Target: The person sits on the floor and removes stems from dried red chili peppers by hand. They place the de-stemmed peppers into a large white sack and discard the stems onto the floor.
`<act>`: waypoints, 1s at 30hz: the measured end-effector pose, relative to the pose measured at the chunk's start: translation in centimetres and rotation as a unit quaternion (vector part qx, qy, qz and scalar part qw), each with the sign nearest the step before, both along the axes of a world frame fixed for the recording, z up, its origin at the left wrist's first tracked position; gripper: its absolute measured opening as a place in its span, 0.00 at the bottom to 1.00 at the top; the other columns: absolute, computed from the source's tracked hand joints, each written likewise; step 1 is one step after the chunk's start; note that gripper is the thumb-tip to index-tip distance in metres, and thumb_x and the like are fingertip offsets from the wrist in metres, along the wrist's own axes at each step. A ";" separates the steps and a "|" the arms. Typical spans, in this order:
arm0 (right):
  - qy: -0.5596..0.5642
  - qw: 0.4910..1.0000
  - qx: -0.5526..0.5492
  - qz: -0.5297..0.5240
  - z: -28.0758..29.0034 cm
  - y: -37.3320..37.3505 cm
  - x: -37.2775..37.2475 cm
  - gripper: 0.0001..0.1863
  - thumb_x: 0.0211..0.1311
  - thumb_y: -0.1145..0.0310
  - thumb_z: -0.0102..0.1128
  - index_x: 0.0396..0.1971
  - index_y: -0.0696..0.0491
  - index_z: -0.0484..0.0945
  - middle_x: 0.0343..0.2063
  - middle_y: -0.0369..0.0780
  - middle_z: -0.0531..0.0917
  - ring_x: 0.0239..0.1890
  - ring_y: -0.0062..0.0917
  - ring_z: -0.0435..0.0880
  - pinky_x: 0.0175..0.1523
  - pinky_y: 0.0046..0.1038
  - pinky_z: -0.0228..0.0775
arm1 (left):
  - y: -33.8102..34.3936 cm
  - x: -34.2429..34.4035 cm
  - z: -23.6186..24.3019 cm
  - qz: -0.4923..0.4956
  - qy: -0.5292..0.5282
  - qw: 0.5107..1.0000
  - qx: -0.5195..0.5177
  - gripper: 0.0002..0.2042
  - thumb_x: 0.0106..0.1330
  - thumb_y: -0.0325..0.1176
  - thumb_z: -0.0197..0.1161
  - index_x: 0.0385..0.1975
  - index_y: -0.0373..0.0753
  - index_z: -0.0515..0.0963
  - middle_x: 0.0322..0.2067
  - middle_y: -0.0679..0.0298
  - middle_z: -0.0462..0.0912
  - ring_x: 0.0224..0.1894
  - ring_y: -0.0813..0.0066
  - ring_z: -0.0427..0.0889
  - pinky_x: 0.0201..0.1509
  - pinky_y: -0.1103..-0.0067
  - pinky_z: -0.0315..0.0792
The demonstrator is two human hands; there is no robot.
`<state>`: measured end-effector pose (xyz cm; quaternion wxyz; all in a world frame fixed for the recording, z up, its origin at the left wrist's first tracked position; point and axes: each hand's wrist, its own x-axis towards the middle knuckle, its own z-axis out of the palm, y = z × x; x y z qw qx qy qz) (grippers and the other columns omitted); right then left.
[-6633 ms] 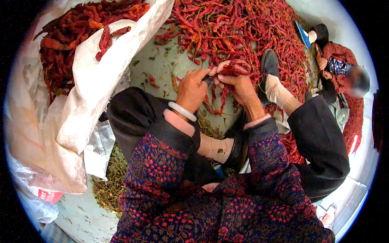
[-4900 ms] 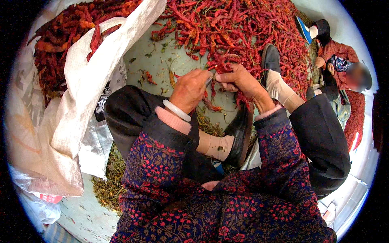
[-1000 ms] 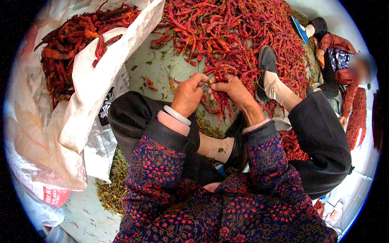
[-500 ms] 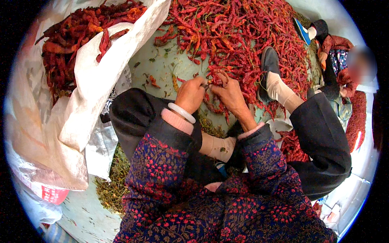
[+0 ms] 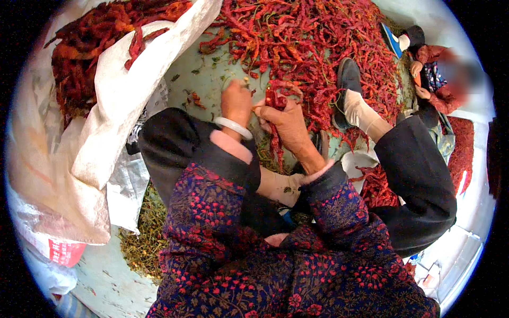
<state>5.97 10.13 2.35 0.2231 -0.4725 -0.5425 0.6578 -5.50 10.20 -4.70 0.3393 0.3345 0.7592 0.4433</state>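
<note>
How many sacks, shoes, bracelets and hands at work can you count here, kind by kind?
Large white woven sacks with dried red chillies: 1
Dark slip-on shoes, the one on the person's outstretched foot: 1
Blue-soled shoes of the co-worker: 1
Pale white bangle bracelets: 1
Person's own hands, left hand and right hand: 2
Total: 6

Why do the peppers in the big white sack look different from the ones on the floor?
The peppers in the sack look darker and heaped tightly together; the peppers on the floor look brighter red and lie spread out loosely. The sack's peppers sit to the left hand's side; the right hand grips some by the floor pile. Both are dried and red.
</note>
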 end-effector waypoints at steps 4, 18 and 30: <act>0.142 0.986 -0.052 -0.075 4.4 3.2 1.7 0.09 0.52 0.73 0.56 0.34 0.58 0.73 0.18 0.34 0.75 0.17 0.16 0.72 0.23 0.18 0.65 | -1.2 -0.1 0.1 0.007 -0.159 0.986 0.052 0.08 0.52 0.22 0.47 0.27 0.35 0.74 0.23 0.50 0.77 0.28 0.53 0.77 0.32 0.66 0.69; -0.321 0.937 0.134 0.019 -2.4 5.0 5.8 0.17 0.43 0.60 0.63 0.26 0.60 0.78 0.20 0.47 0.79 0.25 0.33 0.79 0.34 0.32 0.67 | -2.5 -0.8 2.2 -0.036 0.182 0.970 0.155 0.13 0.41 0.18 0.50 0.25 0.38 0.78 0.29 0.56 0.78 0.39 0.57 0.73 0.46 0.71 0.67; -0.443 0.852 0.257 0.110 -5.7 3.9 4.0 0.17 0.38 0.64 0.64 0.17 0.65 0.74 0.20 0.56 0.75 0.27 0.48 0.77 0.33 0.41 0.69 | -2.1 -0.2 1.6 -0.023 0.071 0.985 0.155 0.09 0.45 0.19 0.52 0.25 0.38 0.75 0.28 0.57 0.77 0.35 0.57 0.73 0.41 0.69 0.67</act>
